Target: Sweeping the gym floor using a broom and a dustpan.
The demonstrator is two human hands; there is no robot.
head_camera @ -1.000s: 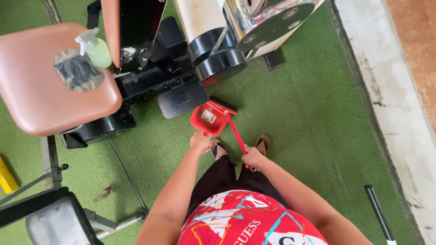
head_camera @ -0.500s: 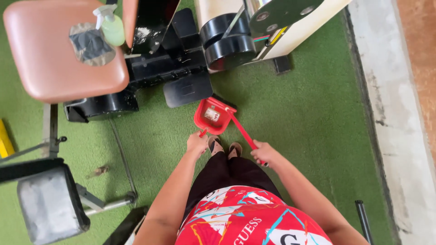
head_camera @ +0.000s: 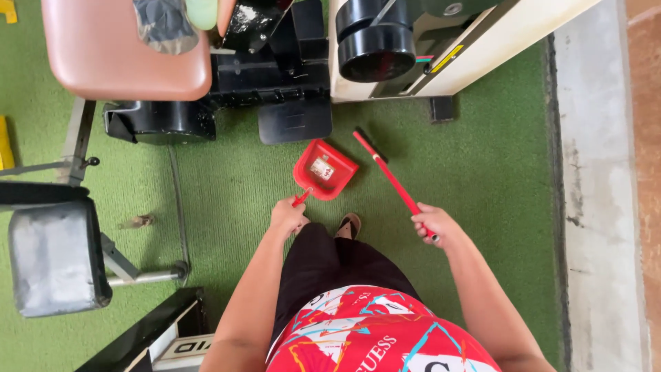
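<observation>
Since the earlier view, the red brush (head_camera: pixel 389 172) has swung out to the right, away from the red dustpan (head_camera: pixel 325 169), so sweeping looks paused or between strokes. Left hand (head_camera: pixel 288 215) is closed around the dustpan's handle, with the pan resting on green turf (head_camera: pixel 496 172) just ahead of a sandalled foot (head_camera: pixel 349 224). Right hand (head_camera: pixel 434 225) grips the brush handle, bristles near a gym machine's base (head_camera: pixel 441 107). Whatever lies in the pan is too small to identify.

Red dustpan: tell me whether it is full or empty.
Nearly empty: the red dustpan, held by the left hand, shows only a pale label or scrap inside; finer dust cannot be told.
</observation>
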